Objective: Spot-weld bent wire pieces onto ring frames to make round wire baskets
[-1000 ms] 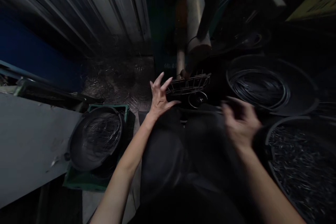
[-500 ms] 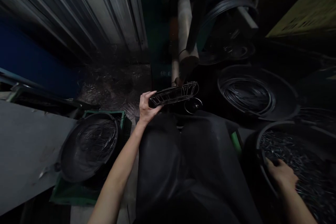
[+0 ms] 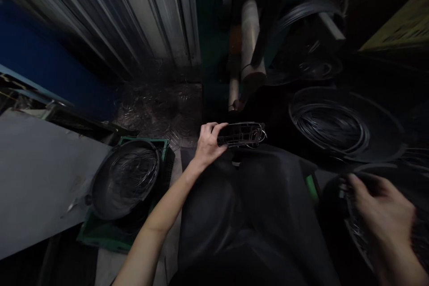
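My left hand (image 3: 208,144) grips the left end of a small wire frame (image 3: 244,134) made of thin rods, held level above my dark-clothed knees. My right hand (image 3: 382,214) is blurred at the lower right, above a dark round tub (image 3: 335,192) of small metal pieces. Whether it holds any piece cannot be made out.
A black pan with thin wire rings (image 3: 124,178) sits in a green crate (image 3: 100,237) at left. A big pan of coiled wire (image 3: 335,123) lies at right. A pale cylinder (image 3: 252,40) and a wire spool stand ahead. Corrugated metal wall behind, grey bench at left.
My left hand went from open to holding the wire frame and has turned it flatter. My right hand dipped into the tub at right and is now lifted, blurred.
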A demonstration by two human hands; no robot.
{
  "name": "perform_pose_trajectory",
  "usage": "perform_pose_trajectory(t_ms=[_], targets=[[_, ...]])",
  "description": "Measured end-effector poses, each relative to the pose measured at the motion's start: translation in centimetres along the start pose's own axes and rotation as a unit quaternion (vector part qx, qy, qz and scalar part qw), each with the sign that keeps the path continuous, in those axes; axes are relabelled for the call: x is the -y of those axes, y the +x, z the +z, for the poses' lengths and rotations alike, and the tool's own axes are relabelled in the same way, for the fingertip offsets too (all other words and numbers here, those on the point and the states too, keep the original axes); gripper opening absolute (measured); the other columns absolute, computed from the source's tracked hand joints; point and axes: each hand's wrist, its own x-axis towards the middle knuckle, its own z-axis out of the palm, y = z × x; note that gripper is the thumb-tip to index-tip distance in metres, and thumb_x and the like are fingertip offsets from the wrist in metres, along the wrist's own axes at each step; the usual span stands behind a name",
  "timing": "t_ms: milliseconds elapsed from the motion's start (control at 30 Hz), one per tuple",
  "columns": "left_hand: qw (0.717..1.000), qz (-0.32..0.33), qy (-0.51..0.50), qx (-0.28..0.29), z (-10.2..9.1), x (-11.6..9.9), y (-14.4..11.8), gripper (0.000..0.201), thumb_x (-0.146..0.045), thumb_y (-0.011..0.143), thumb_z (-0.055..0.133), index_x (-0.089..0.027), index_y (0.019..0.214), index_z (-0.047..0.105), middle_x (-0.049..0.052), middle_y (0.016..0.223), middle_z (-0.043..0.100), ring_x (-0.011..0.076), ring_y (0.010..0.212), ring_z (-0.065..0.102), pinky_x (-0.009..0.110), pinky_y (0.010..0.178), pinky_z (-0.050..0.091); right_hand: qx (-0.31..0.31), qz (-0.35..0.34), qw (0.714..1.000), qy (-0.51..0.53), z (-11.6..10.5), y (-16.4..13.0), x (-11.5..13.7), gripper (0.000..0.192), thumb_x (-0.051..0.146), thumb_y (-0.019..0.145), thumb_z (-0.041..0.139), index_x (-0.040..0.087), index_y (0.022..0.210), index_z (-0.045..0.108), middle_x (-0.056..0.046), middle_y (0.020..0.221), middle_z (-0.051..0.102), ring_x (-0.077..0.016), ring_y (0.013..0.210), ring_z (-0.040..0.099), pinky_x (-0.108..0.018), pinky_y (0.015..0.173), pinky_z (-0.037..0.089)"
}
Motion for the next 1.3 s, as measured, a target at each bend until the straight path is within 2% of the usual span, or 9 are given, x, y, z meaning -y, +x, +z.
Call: perform_pose_trajectory(t_ms=[133,233,367,667,833,967,1067,1167,1300], targets=[[1.000,-0.004,0.003,-0.003,-0.3,-0.3,-0.1,0.058,-0.015,0.066,0.068,-0.022,0.121,0.050,0.007,0.110,0.054,0.0231,0.103,0.051,0.039,0.090,0.048,-0.018,-0.028,0.999,0.028,-0.9,-0.3,2.4,0.031,0.058,0.072,0.055,0.030,0.084,0.063,-0.012,0.082,0.066,-0.0234,0.074,0.062,-0.040,0.068,0.044],[1.000,0.014,-0.003,-0.026,-0.7,0.5,-0.7,0.058,-0.019,0.065,0.070,-0.024,0.120,0.051,0.005,0.107,0.058,0.0247,0.099,0.054,0.040,0.086,0.049,-0.032,-0.031,0.989,-0.142,-2.9,-0.2,-1.6,0.021,0.043,0.079,0.052,0.026,0.084,0.063,-0.015,0.085,0.065,-0.0235,0.075,0.062,-0.038,0.068,0.043],[0.998,0.020,-0.012,-0.059,0.4,1.7,-0.6,0.060,-0.031,0.065,0.071,-0.028,0.122,0.050,0.006,0.105,0.058,0.0303,0.097,0.054,0.050,0.083,0.048,0.079,0.077,0.930,-0.351,-4.4,-0.3,-8.6,0.019,0.017,0.082,0.048,0.013,0.090,0.065,-0.020,0.086,0.064,-0.0255,0.075,0.062,-0.035,0.064,0.042],[0.998,0.041,-0.019,-0.042,1.1,-0.6,0.4,0.062,-0.029,0.064,0.074,-0.028,0.121,0.050,0.005,0.107,0.058,0.0293,0.098,0.054,0.051,0.084,0.048,0.197,0.075,0.909,-0.361,0.6,1.0,-12.7,0.027,0.007,0.084,0.044,0.006,0.095,0.068,-0.021,0.103,0.063,-0.0235,0.097,0.061,-0.030,0.080,0.045],[0.999,0.008,0.002,-0.043,1.0,-1.2,0.7,0.061,-0.020,0.061,0.075,-0.020,0.118,0.051,0.009,0.105,0.058,0.0293,0.097,0.054,0.047,0.084,0.047,0.191,0.088,0.914,-0.347,-1.3,1.0,-12.3,0.031,0.012,0.082,0.049,0.013,0.109,0.065,-0.016,0.104,0.065,-0.0209,0.094,0.063,-0.029,0.081,0.046],[1.000,0.000,0.015,-0.018,0.6,-2.1,0.3,0.054,-0.020,0.064,0.072,-0.017,0.114,0.051,0.008,0.106,0.058,0.0250,0.097,0.054,0.041,0.086,0.047,0.153,0.083,0.929,-0.326,-5.2,-0.3,-9.8,0.019,0.026,0.083,0.051,0.019,0.091,0.067,-0.020,0.089,0.066,-0.0272,0.074,0.064,-0.040,0.068,0.049],[0.999,-0.026,0.019,0.002,1.1,-2.5,0.7,0.053,-0.015,0.065,0.070,-0.018,0.114,0.051,0.008,0.107,0.057,0.0233,0.100,0.051,0.038,0.088,0.047,0.024,0.091,0.990,-0.108,-5.2,-0.3,-4.5,0.017,0.048,0.076,0.061,0.031,0.074,0.065,-0.013,0.073,0.065,-0.0243,0.058,0.059,-0.040,0.053,0.046],[0.999,-0.027,0.037,0.005,1.8,-3.1,1.0,0.054,-0.014,0.067,0.068,-0.018,0.117,0.049,0.009,0.109,0.054,0.0238,0.102,0.049,0.038,0.089,0.046,0.126,0.060,0.976,0.168,-2.2,-1.6,4.8,0.036,0.056,0.061,0.071,0.027,0.081,0.068,-0.008,0.079,0.067,-0.0205,0.066,0.063,-0.033,0.054,0.050],[0.998,0.008,0.062,0.000,2.2,-3.9,0.8,0.054,-0.014,0.069,0.067,-0.018,0.119,0.049,0.010,0.111,0.052,0.0242,0.103,0.048,0.040,0.091,0.046,0.312,0.022,0.884,0.347,4.2,-2.7,15.5,0.051,0.059,0.054,0.075,0.015,0.078,0.064,-0.005,0.071,0.065,-0.0179,0.061,0.063,-0.029,0.054,0.051]])
